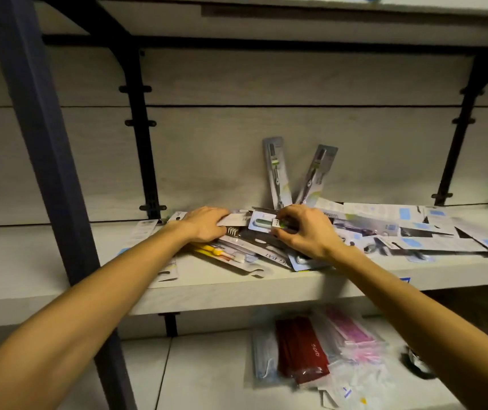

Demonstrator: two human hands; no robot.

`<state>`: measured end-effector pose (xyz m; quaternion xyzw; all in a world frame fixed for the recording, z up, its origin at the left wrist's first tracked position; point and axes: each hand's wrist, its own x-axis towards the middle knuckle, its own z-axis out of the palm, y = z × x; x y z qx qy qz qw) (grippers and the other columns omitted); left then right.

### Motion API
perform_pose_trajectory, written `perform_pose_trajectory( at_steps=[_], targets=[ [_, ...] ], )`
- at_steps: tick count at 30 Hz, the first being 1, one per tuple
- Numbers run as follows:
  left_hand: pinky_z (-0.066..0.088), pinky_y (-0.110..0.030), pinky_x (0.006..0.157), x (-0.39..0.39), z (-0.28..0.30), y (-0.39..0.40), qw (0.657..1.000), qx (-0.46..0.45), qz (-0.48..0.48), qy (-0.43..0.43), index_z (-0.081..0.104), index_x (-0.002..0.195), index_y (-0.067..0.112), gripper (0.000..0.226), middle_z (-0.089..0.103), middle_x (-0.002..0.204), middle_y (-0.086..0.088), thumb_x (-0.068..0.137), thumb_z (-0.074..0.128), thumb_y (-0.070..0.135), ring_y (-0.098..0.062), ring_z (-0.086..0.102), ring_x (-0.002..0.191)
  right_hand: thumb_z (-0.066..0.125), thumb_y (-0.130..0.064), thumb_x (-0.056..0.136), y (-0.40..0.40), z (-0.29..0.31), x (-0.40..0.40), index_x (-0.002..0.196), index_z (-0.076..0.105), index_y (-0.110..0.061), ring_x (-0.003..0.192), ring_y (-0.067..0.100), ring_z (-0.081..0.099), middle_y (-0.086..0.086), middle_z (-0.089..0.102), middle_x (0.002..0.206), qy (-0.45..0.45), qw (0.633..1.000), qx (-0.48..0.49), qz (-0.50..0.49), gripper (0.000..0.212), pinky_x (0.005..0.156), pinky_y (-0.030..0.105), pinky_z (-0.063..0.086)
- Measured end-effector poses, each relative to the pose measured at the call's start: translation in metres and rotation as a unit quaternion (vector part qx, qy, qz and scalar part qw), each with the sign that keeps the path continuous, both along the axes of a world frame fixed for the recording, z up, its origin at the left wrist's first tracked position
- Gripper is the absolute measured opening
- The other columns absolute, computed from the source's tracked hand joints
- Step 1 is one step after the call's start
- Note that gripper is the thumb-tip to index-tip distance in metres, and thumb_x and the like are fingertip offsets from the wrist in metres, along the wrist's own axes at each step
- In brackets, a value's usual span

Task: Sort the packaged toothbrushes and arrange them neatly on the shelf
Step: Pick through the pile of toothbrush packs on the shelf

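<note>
On the pale shelf [59, 255] in the head view, a jumbled pile of packaged toothbrushes [266, 250] lies at centre, spreading toward 3 o'clock. The left hand [207, 224] presses flat on a white card pack [233, 220]. The right hand [304, 229] pinches a green toothbrush pack [263, 224]. At 12 o'clock, two grey packs [278, 173] lean against the back wall. At 6 o'clock, a lower shelf carries red packets [302, 350].
</note>
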<state>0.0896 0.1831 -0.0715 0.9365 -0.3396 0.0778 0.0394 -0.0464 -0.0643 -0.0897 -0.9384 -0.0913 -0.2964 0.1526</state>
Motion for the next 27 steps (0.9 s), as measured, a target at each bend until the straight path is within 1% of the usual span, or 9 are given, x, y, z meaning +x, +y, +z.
perform_pose_trajectory(
  at_steps=[4,7,10,12,16,20,22,24,27],
  targets=[
    [0.049,-0.042,0.096,0.003,0.005,0.001,0.998,0.022,-0.003,-0.056,0.055,0.139,0.031,0.039,0.064,0.132,-0.002,0.100,0.050,0.028,-0.027,0.059,0.116,0.059,-0.060,0.088,0.001,0.000,0.005,0.108,0.065,-0.026,0.089,0.010,0.063,-0.008,0.067,0.106,-0.042,0.998,-0.041,0.006,0.040,0.076,0.035,0.058],
    [0.051,-0.041,0.089,0.003,0.011,0.002,0.995,-0.015,0.013,-0.097,0.063,0.129,0.033,0.034,0.070,0.122,-0.004,0.102,0.046,0.023,-0.029,0.063,0.108,0.059,-0.058,0.090,0.002,0.001,0.008,0.110,0.064,-0.024,0.096,0.012,0.062,-0.007,0.064,0.113,-0.061,0.996,-0.067,0.019,0.040,0.078,0.034,0.057],
    [0.052,-0.044,0.095,0.006,0.020,0.002,0.991,-0.061,0.021,-0.116,0.065,0.129,0.028,0.034,0.069,0.125,-0.004,0.102,0.047,0.022,-0.030,0.063,0.113,0.060,-0.055,0.091,0.003,0.003,0.013,0.110,0.065,-0.022,0.099,0.015,0.062,-0.005,0.064,0.116,-0.092,0.992,-0.088,0.026,0.038,0.079,0.033,0.056],
    [0.053,-0.044,0.094,0.008,0.027,0.003,0.989,-0.083,0.027,-0.119,0.068,0.125,0.024,0.031,0.071,0.119,-0.004,0.102,0.048,0.022,-0.029,0.065,0.108,0.061,-0.054,0.091,0.003,0.005,0.016,0.108,0.065,-0.022,0.098,0.017,0.062,-0.004,0.065,0.115,-0.109,0.989,-0.096,0.036,0.036,0.078,0.031,0.054],
    [0.054,-0.044,0.076,0.010,0.043,0.009,0.984,-0.125,0.049,-0.118,0.069,0.107,0.023,0.022,0.070,0.093,-0.008,0.101,0.048,0.023,-0.032,0.065,0.086,0.060,-0.056,0.089,0.006,0.006,0.023,0.105,0.060,-0.027,0.092,0.015,0.059,-0.007,0.065,0.105,-0.118,0.988,-0.085,0.046,0.034,0.074,0.031,0.051],
    [0.046,-0.038,0.063,0.007,0.058,0.008,0.962,-0.253,0.060,-0.081,0.066,0.087,0.022,0.024,0.066,0.076,-0.007,0.103,0.048,0.026,-0.031,0.063,0.074,0.064,-0.054,0.086,0.009,0.011,0.032,0.105,0.058,-0.029,0.091,0.012,0.055,-0.008,0.061,0.103,-0.129,0.990,-0.006,0.054,0.032,0.073,0.033,0.051],
    [0.046,-0.039,0.061,0.003,0.066,0.003,0.944,-0.317,0.058,-0.065,0.067,0.084,0.014,0.030,0.068,0.075,-0.011,0.103,0.049,0.028,-0.033,0.064,0.073,0.069,-0.050,0.086,0.010,0.019,0.037,0.107,0.059,-0.029,0.092,0.013,0.056,-0.008,0.057,0.106,-0.142,0.987,0.039,0.060,0.032,0.072,0.031,0.050],
    [0.048,-0.039,0.064,-0.002,0.075,-0.002,0.926,-0.372,0.052,-0.044,0.071,0.090,0.008,0.029,0.072,0.082,-0.017,0.103,0.051,0.026,-0.033,0.065,0.076,0.071,-0.046,0.085,0.009,0.030,0.040,0.108,0.062,-0.029,0.091,0.012,0.057,-0.009,0.052,0.108,-0.155,0.982,0.082,0.067,0.030,0.072,0.027,0.047],
    [0.055,-0.041,0.081,-0.014,0.086,-0.007,0.889,-0.457,0.035,-0.002,0.072,0.106,0.003,0.022,0.074,0.098,-0.017,0.102,0.054,0.015,-0.032,0.069,0.090,0.074,-0.040,0.084,0.008,0.046,0.041,0.109,0.065,-0.027,0.092,0.014,0.058,-0.005,0.051,0.111,-0.172,0.978,0.105,0.061,0.029,0.076,0.026,0.048]
  ],
)
